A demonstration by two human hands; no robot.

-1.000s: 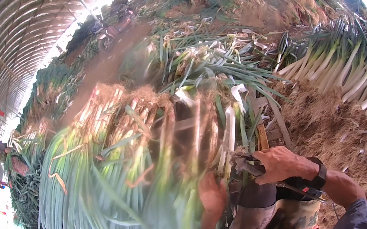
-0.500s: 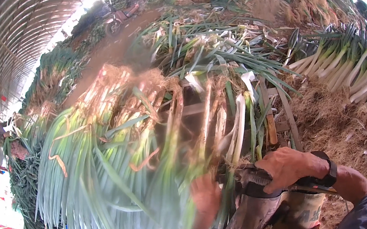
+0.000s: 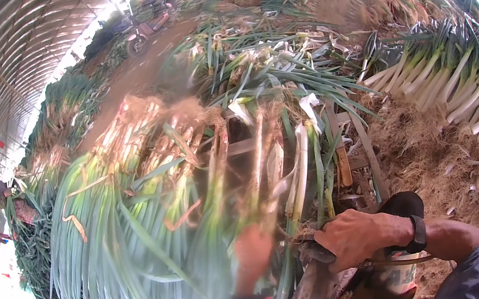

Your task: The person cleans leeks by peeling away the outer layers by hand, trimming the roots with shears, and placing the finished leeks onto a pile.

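Leftward curls the right hand [image 3: 355, 236], the left hand [image 3: 251, 254] upright beside leaves [image 3: 123, 241]

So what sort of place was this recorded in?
Likely a farm produce shed: an arched, ribbed grey roof, heaps of long green leek-like vegetables, and a mound of stringy brown roots.

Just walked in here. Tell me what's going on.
A person is handling long green onions with bare hands. The left hand is blurred against their stalks, so its grip is unclear. The right hand holds a dark thing I can't make out. The pile at left has its roots on; at right lie onions with pale stalks, beside a heap of stringy roots.
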